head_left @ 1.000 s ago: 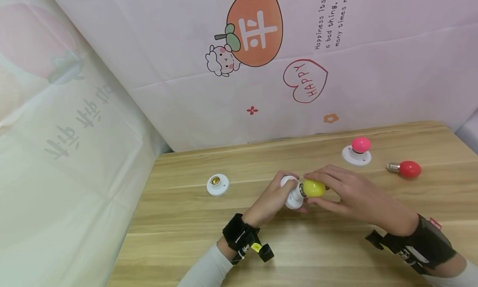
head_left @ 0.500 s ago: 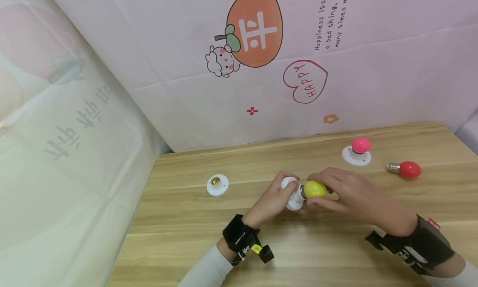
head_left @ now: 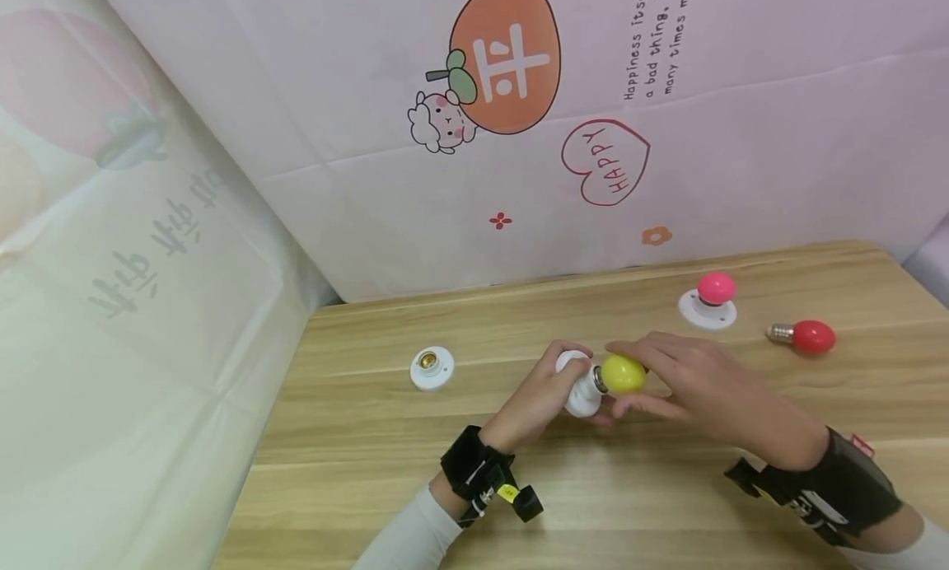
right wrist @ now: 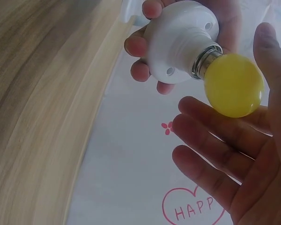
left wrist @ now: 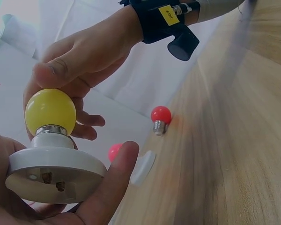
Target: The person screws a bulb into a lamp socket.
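Note:
My left hand (head_left: pixel 544 389) grips a white round lamp holder (head_left: pixel 582 397) by its base. A yellow bulb (head_left: pixel 623 374) sits in its socket, with part of the metal cap (right wrist: pixel 208 61) showing at the mouth. The bulb points toward my right hand (head_left: pixel 689 380). That hand is spread around the bulb, its thumb apart from the glass in the right wrist view and its fingers (right wrist: pixel 210 140) loosely extended. Whether a fingertip touches the bulb I cannot tell. Two contacts show on the holder's underside (left wrist: pixel 54 180) in the left wrist view.
To the left on the wooden table (head_left: pixel 356 471) lies a white lamp holder (head_left: pixel 432 368) with a bare brass socket. At the back right a pink bulb (head_left: pixel 717 288) stands in another holder (head_left: pixel 708 313). Beside it lies a loose red bulb (head_left: pixel 813 337). A printed cloth (head_left: pixel 385 216) hangs behind.
My right thumb has come away from the yellow bulb and the fingers have loosened around it. The left hand and the lamp holder stay nearly in place.

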Demonstrator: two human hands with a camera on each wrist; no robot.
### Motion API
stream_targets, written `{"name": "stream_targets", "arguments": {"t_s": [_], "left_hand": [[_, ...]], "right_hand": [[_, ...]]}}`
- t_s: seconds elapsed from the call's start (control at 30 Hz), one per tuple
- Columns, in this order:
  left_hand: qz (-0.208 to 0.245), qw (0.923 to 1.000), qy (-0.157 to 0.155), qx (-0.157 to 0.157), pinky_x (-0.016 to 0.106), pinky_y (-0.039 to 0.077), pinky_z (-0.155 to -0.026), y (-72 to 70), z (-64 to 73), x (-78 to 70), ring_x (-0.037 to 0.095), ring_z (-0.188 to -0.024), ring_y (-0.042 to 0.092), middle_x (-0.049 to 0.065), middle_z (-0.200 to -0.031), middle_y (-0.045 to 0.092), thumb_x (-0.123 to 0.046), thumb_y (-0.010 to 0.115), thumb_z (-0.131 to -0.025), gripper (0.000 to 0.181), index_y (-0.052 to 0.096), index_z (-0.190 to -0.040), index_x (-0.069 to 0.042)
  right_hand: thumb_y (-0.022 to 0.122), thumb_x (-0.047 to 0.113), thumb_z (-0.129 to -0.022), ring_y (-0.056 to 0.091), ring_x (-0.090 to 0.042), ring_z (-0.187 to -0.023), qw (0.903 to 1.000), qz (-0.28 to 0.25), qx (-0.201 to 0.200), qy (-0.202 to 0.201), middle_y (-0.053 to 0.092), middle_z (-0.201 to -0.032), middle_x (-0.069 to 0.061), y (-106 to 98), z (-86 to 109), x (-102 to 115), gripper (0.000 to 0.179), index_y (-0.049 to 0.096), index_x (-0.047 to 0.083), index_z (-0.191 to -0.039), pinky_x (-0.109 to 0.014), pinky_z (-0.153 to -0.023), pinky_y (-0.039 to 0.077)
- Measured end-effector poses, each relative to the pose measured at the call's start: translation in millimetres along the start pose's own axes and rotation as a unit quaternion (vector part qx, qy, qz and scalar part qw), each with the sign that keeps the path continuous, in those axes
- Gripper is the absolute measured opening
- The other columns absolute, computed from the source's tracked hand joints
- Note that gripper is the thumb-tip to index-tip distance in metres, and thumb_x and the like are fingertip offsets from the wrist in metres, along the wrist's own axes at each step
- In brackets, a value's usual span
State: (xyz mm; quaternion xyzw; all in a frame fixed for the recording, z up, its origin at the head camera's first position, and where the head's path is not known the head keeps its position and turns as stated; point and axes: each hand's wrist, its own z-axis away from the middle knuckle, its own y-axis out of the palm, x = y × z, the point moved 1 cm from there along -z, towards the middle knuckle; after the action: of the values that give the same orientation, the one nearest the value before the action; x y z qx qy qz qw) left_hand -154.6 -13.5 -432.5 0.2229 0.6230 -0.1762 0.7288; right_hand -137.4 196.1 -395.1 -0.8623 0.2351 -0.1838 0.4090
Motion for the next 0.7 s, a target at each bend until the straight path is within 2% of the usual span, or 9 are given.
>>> {"name": "stream_targets", "arguments": {"t_s": [0.07, 0.27, 0.3, 0.4, 0.5, 0.57, 0.7], "left_hand": [[-0.004, 1.0, -0.001, -0.009, 0.036, 0.06, -0.072, -0.4, -0.2, -0.1, 0.043, -0.095, 0.064, 0.011, -0.106, 0.06, -0.029, 0.044, -0.102, 0.033, 0.04, -0.127, -0.007], [-0.025, 0.9992, -0.004, -0.03, 0.029, 0.059, -0.069, -1.8, -0.3, -0.4, 0.025, -0.09, 0.066, 0.009, -0.108, 0.057, -0.03, 0.046, -0.101, 0.035, 0.044, -0.126, -0.006], [-0.023, 0.9993, -0.002, -0.029, 0.03, 0.059, -0.07, -1.7, -0.3, -0.4, 0.025, -0.089, 0.066, 0.01, -0.108, 0.058, -0.03, 0.046, -0.101, 0.034, 0.044, -0.125, -0.007], [0.013, 0.9999, 0.006, -0.003, 0.042, 0.06, -0.074, -0.9, -0.5, 0.3, 0.037, -0.092, 0.066, 0.015, -0.104, 0.063, -0.027, 0.043, -0.102, 0.029, 0.04, -0.124, -0.008], [0.045, 0.9987, 0.013, 0.019, 0.052, 0.058, -0.077, 0.2, -0.3, 0.3, 0.044, -0.096, 0.064, 0.018, -0.102, 0.066, -0.025, 0.042, -0.103, 0.027, 0.037, -0.123, -0.008], [0.053, 0.9982, 0.015, 0.024, 0.054, 0.057, -0.077, 0.5, -0.1, 0.2, 0.045, -0.098, 0.063, 0.017, -0.103, 0.067, -0.026, 0.041, -0.103, 0.026, 0.037, -0.123, -0.008], [0.051, 0.9983, 0.014, 0.026, 0.054, 0.057, -0.077, 0.4, 0.1, -0.4, 0.044, -0.098, 0.063, 0.016, -0.104, 0.066, -0.027, 0.04, -0.104, 0.027, 0.037, -0.124, -0.009]], "right_hand": [[0.078, 0.051, -0.07, 0.056, -0.002, -0.078, 0.9999, 0.005, 0.013, 0.008, 0.063, -0.093, 0.01, -0.1, 0.9, 0.0, 0.074, 0.059, 0.009, -0.128, -0.021, -0.06, 0.056], [0.074, 0.057, -0.074, 0.061, -0.004, -0.087, 0.999, 0.01, 0.034, 0.026, 0.066, -0.099, 0.008, -0.3, 1.8, -0.3, 0.078, 0.054, 0.013, -0.135, -0.027, -0.067, 0.059], [0.073, 0.057, -0.074, 0.062, -0.004, -0.088, 0.999, 0.009, 0.034, 0.027, 0.067, -0.101, 0.008, -0.4, 1.8, -0.3, 0.078, 0.054, 0.013, -0.135, -0.028, -0.068, 0.06], [0.074, 0.055, -0.076, 0.064, -0.007, -0.092, 0.999, 0.006, 0.037, 0.026, 0.068, -0.105, 0.006, -0.2, 1.8, -0.1, 0.076, 0.053, 0.014, -0.137, -0.03, -0.071, 0.06], [0.076, 0.047, -0.075, 0.064, -0.01, -0.097, 0.9985, 0.002, 0.047, 0.028, 0.068, -0.111, 0.003, -0.3, 2.6, 0.0, 0.077, 0.05, 0.014, -0.139, -0.033, -0.074, 0.06], [0.077, 0.038, -0.074, 0.063, -0.007, -0.096, 0.9978, -0.001, 0.055, 0.037, 0.068, -0.111, 0.004, -0.6, 3.2, 0.0, 0.074, 0.049, 0.014, -0.139, -0.031, -0.075, 0.06], [0.074, 0.023, -0.073, 0.059, -0.001, -0.084, 0.997, -0.016, 0.06, 0.045, 0.065, -0.101, 0.011, -2.0, 3.1, -0.6, 0.061, 0.052, 0.013, -0.129, -0.024, -0.067, 0.057]]}}
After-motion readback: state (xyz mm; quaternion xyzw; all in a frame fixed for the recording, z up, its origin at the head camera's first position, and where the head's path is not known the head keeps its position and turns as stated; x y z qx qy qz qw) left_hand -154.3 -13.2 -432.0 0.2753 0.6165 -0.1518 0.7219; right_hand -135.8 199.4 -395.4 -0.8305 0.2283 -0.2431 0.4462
